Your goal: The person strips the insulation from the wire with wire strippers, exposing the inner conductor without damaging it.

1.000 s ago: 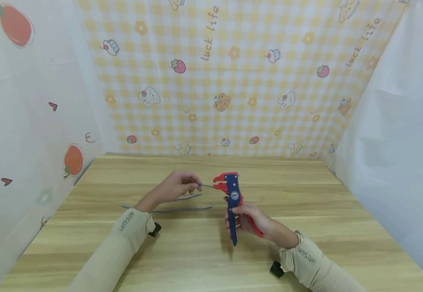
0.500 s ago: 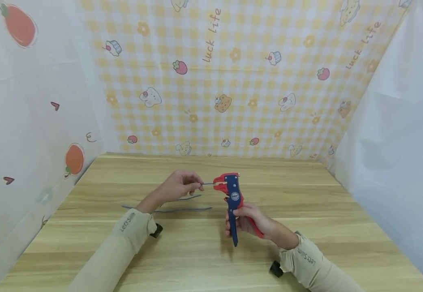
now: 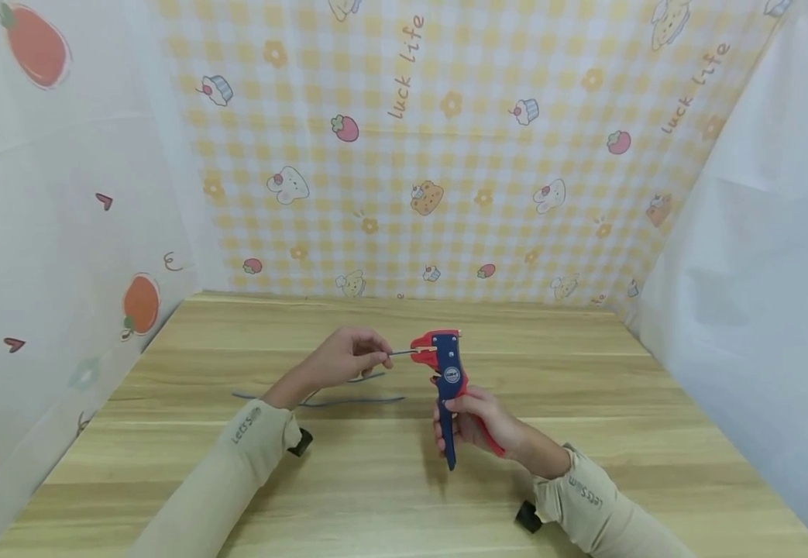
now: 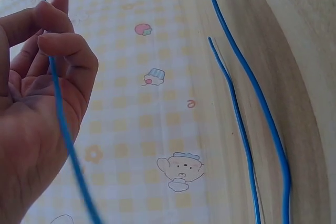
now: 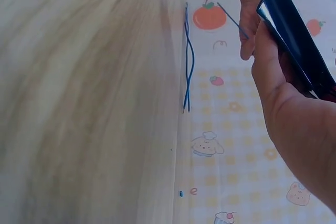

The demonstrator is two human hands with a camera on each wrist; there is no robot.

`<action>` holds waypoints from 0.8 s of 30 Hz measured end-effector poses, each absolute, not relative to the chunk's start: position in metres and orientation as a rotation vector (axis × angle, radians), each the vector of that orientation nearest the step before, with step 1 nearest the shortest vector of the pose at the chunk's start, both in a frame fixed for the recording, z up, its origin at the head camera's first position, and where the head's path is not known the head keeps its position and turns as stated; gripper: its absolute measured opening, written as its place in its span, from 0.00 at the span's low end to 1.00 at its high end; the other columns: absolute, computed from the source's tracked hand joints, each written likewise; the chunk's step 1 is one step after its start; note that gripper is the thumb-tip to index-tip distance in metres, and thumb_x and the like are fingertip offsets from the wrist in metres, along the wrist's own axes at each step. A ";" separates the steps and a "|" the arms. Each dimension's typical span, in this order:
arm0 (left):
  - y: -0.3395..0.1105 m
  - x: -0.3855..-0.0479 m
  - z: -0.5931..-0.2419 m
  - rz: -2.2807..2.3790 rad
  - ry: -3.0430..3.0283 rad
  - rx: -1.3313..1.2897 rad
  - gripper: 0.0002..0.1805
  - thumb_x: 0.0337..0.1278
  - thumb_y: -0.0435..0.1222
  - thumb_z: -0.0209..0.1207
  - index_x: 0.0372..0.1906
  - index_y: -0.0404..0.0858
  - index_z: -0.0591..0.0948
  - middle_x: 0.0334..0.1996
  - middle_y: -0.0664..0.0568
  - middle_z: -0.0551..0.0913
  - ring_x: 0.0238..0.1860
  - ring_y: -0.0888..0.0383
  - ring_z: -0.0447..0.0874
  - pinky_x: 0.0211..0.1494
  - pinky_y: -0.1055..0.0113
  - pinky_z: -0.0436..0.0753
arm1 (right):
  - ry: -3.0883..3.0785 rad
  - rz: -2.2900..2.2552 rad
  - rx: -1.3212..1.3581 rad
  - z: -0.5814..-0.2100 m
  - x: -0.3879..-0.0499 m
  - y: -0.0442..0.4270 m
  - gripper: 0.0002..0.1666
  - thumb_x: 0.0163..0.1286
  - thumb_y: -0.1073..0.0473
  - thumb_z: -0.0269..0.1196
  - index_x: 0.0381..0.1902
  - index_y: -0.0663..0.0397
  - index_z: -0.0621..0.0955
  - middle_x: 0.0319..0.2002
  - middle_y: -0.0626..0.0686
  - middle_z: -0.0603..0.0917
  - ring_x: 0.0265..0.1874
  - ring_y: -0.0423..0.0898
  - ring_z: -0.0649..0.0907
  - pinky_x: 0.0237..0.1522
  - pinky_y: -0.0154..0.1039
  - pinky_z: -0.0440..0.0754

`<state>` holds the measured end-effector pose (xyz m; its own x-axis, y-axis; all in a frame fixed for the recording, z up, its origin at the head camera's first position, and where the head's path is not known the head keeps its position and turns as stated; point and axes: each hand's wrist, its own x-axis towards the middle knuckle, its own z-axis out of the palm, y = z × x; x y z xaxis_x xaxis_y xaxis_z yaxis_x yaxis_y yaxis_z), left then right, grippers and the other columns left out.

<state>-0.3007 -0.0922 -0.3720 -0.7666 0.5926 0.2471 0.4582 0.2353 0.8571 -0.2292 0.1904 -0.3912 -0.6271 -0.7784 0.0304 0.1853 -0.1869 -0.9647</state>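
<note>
My left hand [image 3: 349, 356] pinches a thin blue wire [image 4: 64, 129] between thumb and fingers, above the table. The wire's free length trails back past the palm in the left wrist view. Its front end runs to the red jaws of a blue and red wire stripper [image 3: 449, 363]. How far the end sits inside them is too small to tell. My right hand [image 3: 482, 422] grips the stripper's handles, holding it upright with its head turned left. In the right wrist view, a dark blue handle [image 5: 294, 40] shows beside that hand.
Two more blue wires lie on the wooden table [image 3: 376, 496] below my left hand, the nearer wire [image 3: 365, 401] reaching past it. A tiny blue piece [image 5: 181, 193] lies near the table's edge in the right wrist view. Patterned cloth [image 3: 404, 155] rises behind the table.
The stripper's jaws stood apart a second ago; half a second ago they came together at the wire, and they remain so. Both hands have shifted slightly to the right.
</note>
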 end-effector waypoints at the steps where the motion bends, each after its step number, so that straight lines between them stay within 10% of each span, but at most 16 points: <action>1: -0.092 -0.301 -0.372 1.564 2.362 1.012 0.07 0.70 0.29 0.55 0.42 0.35 0.84 0.36 0.47 0.88 0.23 0.51 0.76 0.23 0.70 0.74 | 1.424 -1.878 -0.712 -0.392 -0.229 0.191 0.11 0.74 0.63 0.44 0.45 0.58 0.73 0.36 0.52 0.83 0.35 0.46 0.85 0.47 0.46 0.83; 24: -0.088 -0.297 -0.368 1.576 2.296 0.994 0.07 0.70 0.29 0.55 0.43 0.33 0.84 0.37 0.43 0.87 0.23 0.57 0.77 0.25 0.70 0.77 | 1.514 -1.891 -0.624 -0.392 -0.226 0.190 0.07 0.72 0.63 0.47 0.39 0.60 0.72 0.30 0.51 0.80 0.27 0.43 0.83 0.36 0.39 0.83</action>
